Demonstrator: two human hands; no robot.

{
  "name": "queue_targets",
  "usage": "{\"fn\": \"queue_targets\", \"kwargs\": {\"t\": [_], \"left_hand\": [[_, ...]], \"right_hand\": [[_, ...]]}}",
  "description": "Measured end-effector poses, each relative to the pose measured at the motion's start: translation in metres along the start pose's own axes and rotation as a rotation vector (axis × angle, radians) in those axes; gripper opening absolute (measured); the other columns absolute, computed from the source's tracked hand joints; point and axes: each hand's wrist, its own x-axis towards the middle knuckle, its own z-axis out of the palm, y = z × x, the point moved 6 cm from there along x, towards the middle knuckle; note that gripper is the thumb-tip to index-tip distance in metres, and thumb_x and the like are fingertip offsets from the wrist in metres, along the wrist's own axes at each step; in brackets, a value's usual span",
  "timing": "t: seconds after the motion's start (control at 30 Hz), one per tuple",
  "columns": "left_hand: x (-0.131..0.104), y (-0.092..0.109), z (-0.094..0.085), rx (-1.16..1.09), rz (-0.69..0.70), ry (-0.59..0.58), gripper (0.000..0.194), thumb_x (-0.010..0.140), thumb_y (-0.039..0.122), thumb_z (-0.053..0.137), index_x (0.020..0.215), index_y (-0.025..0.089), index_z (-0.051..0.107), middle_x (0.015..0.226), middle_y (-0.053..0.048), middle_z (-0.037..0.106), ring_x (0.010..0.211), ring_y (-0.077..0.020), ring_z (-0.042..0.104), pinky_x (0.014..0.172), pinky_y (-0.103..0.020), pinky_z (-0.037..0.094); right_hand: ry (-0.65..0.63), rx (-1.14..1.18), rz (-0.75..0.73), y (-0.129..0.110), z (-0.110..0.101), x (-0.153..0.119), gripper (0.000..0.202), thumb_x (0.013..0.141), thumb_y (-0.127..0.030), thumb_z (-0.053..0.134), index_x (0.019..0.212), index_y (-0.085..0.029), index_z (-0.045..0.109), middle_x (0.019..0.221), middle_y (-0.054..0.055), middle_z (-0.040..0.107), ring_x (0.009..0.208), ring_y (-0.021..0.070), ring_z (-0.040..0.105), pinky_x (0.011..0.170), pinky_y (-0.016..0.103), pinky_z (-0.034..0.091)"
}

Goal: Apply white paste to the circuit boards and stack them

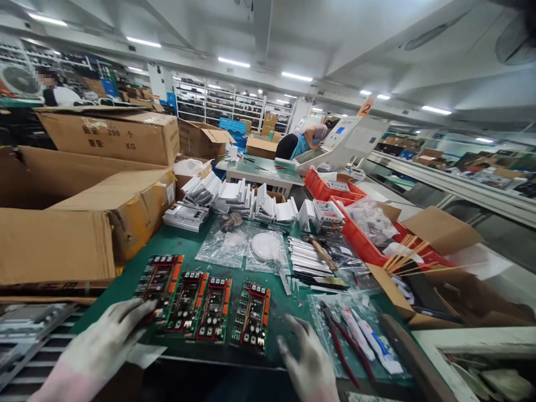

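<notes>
Several green circuit boards with orange connectors lie in a row on the green mat (188,242). My left hand (109,332), in a pale glove, reaches to the lower left edge of the leftmost board (161,282); its fingers are bent together at that edge, and what they grip is hidden. The rightmost board (253,315) lies slightly apart from the others. To its right, my right hand (305,354), also gloved, hovers low over the mat with fingers apart and nothing between them. Red-handled pliers (341,340) and two white tubes (371,338) rest on a plastic bag beyond that hand.
White metal profiles (234,198) line the mat's back edge. Plastic bags, metal strips (310,259) and a hammer (322,251) lie mid-table. Cardboard boxes (84,218) stand left; red bins (360,234) stand right. A person (304,140) bends over a machine behind.
</notes>
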Motion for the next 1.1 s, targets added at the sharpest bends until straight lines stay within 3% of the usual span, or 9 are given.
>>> {"fn": "queue_targets", "kwargs": {"t": [0.07, 0.17, 0.33, 0.47, 0.6, 0.73, 0.93, 1.1], "left_hand": [[-0.016, -0.023, -0.002, 0.023, -0.104, -0.044, 0.035, 0.097, 0.043, 0.034, 0.115, 0.034, 0.062, 0.112, 0.002, 0.067, 0.099, -0.0242, 0.067, 0.082, -0.042, 0.060], [-0.033, -0.035, 0.004, 0.005, -0.159, -0.095, 0.033, 0.094, 0.040, 0.037, 0.112, 0.034, 0.064, 0.112, 0.003, 0.067, 0.100, -0.0249, 0.067, 0.082, -0.041, 0.060], [-0.036, -0.026, 0.021, -0.055, -0.162, -0.150, 0.032, 0.090, 0.032, 0.043, 0.110, 0.028, 0.068, 0.111, -0.003, 0.068, 0.101, -0.0231, 0.068, 0.086, -0.036, 0.059], [-0.026, -0.014, 0.021, -0.154, -0.158, -0.166, 0.031, 0.084, 0.031, 0.050, 0.108, 0.025, 0.069, 0.112, -0.006, 0.069, 0.099, -0.0205, 0.069, 0.089, -0.029, 0.057], [-0.021, -0.012, 0.019, -0.175, -0.277, -0.177, 0.031, 0.078, 0.044, 0.061, 0.102, 0.025, 0.069, 0.127, -0.007, 0.063, 0.118, -0.0265, 0.061, 0.102, -0.039, 0.050], [-0.028, -0.020, 0.027, -0.218, -0.419, -0.226, 0.025, 0.080, 0.043, 0.058, 0.095, 0.024, 0.066, 0.127, -0.006, 0.064, 0.121, -0.0247, 0.059, 0.106, -0.040, 0.047], [-0.036, -0.030, 0.031, -0.271, -0.501, -0.207, 0.025, 0.081, 0.042, 0.056, 0.097, 0.024, 0.065, 0.124, -0.005, 0.067, 0.121, -0.0238, 0.059, 0.106, -0.038, 0.046], [-0.034, -0.020, 0.038, -0.307, -0.491, -0.211, 0.023, 0.080, 0.039, 0.058, 0.096, 0.024, 0.066, 0.126, -0.005, 0.065, 0.123, -0.0235, 0.058, 0.107, -0.039, 0.045]], "right_hand": [[0.002, 0.048, -0.004, -0.009, 0.014, -0.002, 0.031, 0.087, -0.034, 0.054, 0.114, -0.027, 0.067, 0.116, 0.005, 0.068, 0.103, 0.0217, 0.067, 0.088, 0.031, 0.055], [0.052, 0.104, -0.018, -0.018, 0.028, -0.006, 0.026, 0.084, -0.032, 0.057, 0.107, -0.028, 0.069, 0.120, 0.005, 0.065, 0.110, 0.0233, 0.064, 0.090, 0.033, 0.055], [0.069, 0.099, -0.116, -0.031, 0.044, -0.011, 0.027, 0.082, -0.028, 0.060, 0.107, -0.030, 0.070, 0.128, 0.005, 0.061, 0.120, 0.0262, 0.058, 0.095, 0.038, 0.053], [0.049, 0.062, -0.208, -0.032, 0.055, -0.014, 0.027, 0.083, -0.025, 0.059, 0.107, -0.030, 0.070, 0.128, 0.004, 0.062, 0.124, 0.0280, 0.054, 0.099, 0.042, 0.052], [0.076, 0.071, -0.292, -0.027, 0.061, -0.016, 0.027, 0.087, -0.025, 0.055, 0.108, -0.030, 0.070, 0.127, 0.004, 0.063, 0.127, 0.0298, 0.052, 0.098, 0.046, 0.052], [0.074, 0.063, -0.293, -0.019, 0.066, -0.016, 0.025, 0.089, -0.028, 0.052, 0.105, -0.028, 0.071, 0.126, 0.005, 0.063, 0.128, 0.0308, 0.051, 0.097, 0.047, 0.052], [0.047, 0.113, -0.309, -0.016, 0.066, -0.012, 0.024, 0.090, -0.027, 0.049, 0.100, -0.028, 0.071, 0.123, 0.005, 0.065, 0.128, 0.0307, 0.050, 0.096, 0.046, 0.053], [0.014, 0.138, -0.302, -0.015, 0.068, -0.010, 0.026, 0.090, -0.024, 0.047, 0.100, -0.027, 0.070, 0.123, 0.003, 0.066, 0.131, 0.0293, 0.047, 0.099, 0.044, 0.052]]}}
